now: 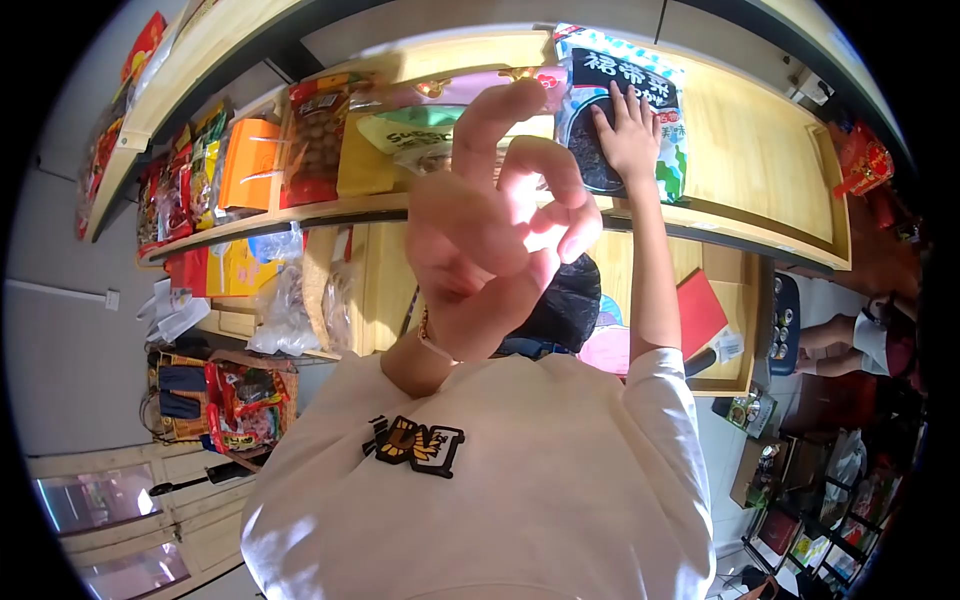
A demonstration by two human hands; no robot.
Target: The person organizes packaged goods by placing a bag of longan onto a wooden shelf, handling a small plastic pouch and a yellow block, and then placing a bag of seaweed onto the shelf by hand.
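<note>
My left hand [500,210] is raised close to the camera, its fingers curled and the thumb near the fingertips; nothing shows between them. Behind it on the wooden shelf lie a pink package [480,84] and a green and yellow bag [400,132], both partly hidden. My right hand [630,135] rests flat, fingers spread, on a large blue and black package [590,140] with white characters. It lies on the shelf and is not gripped.
Left along the shelf [745,150] are a bag of round brown items [320,140] and an orange package [250,160]. Below sit a black bag [565,310] and a red item [700,312]. A basket [285,390] stands lower left. Another person's legs [830,345] show at right.
</note>
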